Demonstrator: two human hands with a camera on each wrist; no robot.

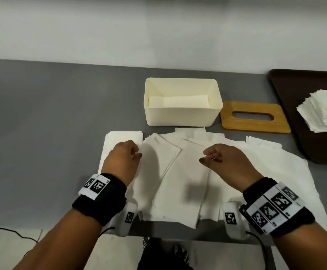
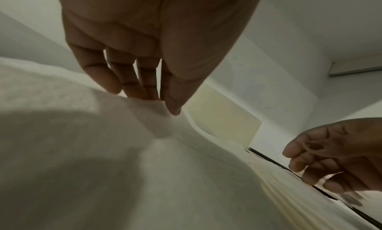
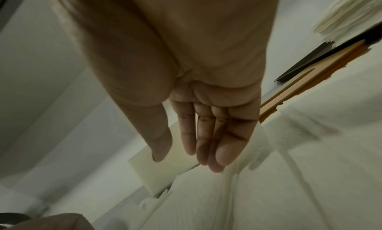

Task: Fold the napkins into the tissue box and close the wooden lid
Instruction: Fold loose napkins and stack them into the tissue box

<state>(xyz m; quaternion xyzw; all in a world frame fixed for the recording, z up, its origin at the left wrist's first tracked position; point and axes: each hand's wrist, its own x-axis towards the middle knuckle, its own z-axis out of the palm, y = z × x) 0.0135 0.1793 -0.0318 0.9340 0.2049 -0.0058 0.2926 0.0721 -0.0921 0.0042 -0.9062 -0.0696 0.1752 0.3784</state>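
Observation:
The cream tissue box (image 1: 182, 115) stands open at the middle of the grey table, with a folded white napkin (image 1: 178, 101) lying inside. Its wooden lid (image 1: 254, 125), with an oval slot, lies flat just right of the box. Several white napkins (image 1: 188, 182) overlap on the table in front of the box. My left hand (image 1: 138, 152) pinches the left edge of one napkin (image 1: 158, 158), which rises to the fingertips (image 2: 134, 94) like a tent. My right hand (image 1: 207, 155) hovers over the napkins to the right, fingers (image 3: 190, 140) relaxed and holding nothing.
A dark brown tray (image 1: 299, 78) at the right edge of the table carries a stack of unfolded napkins (image 1: 322, 112). A pale wall runs along the back of the table. Bare grey table (image 1: 51, 123) lies to the left of the box.

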